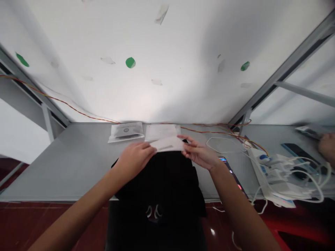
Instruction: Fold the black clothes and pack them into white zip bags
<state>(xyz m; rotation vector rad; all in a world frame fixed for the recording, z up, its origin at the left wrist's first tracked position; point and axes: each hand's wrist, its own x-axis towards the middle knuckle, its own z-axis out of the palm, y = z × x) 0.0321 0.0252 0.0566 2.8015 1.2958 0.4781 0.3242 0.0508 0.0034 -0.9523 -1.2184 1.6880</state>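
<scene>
Between my two hands is a small white packet, held level above black cloth that lies over the table's front edge. My left hand grips its left end with the fingers pressed together. At the right end, my right hand pinches the packet between thumb and fingers. Behind it a flat white pouch lies against the wall. Another translucent white pouch, with a dark round mark, sits to the left of that one. The print on the held packet is too blurred to read.
A phone with a lit screen lies by my right forearm. Farther right is a power strip crowded with white chargers and cables. Red-yellow wires run along the wall's foot. Another person's hand shows at the right edge.
</scene>
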